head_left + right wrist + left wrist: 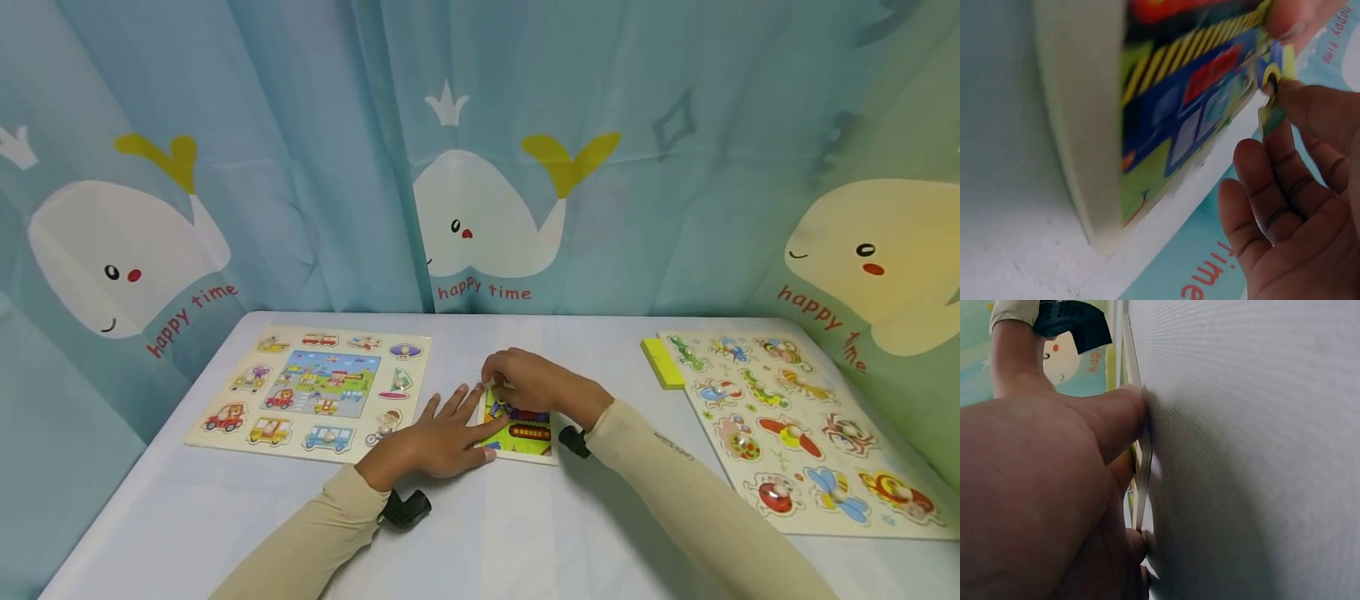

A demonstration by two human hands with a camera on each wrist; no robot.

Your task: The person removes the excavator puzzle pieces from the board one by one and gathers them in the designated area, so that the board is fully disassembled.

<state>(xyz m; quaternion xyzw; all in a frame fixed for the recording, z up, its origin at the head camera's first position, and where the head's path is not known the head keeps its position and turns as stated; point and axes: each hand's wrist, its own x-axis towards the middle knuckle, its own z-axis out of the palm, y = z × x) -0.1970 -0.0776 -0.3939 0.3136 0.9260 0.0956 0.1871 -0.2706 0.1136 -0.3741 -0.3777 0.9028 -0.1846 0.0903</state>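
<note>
A small jigsaw puzzle with a picture of a construction vehicle on tracks lies in its pale tray at mid-table. The left hand is spread at the tray's left side, with a finger reaching onto the picture. In the left wrist view, its thumb touches the edge of the tray. Over the puzzle's far left corner, the right hand pinches a jigsaw piece. The right wrist view shows that blue, yellow and green piece between thumb and finger, at the picture's edge. Fingers cover part of the piece.
A wooden vehicle peg puzzle lies to the left. On the right lies a larger insect peg puzzle, with a yellow block against its far left corner. A blue whale-print curtain hangs behind the white table.
</note>
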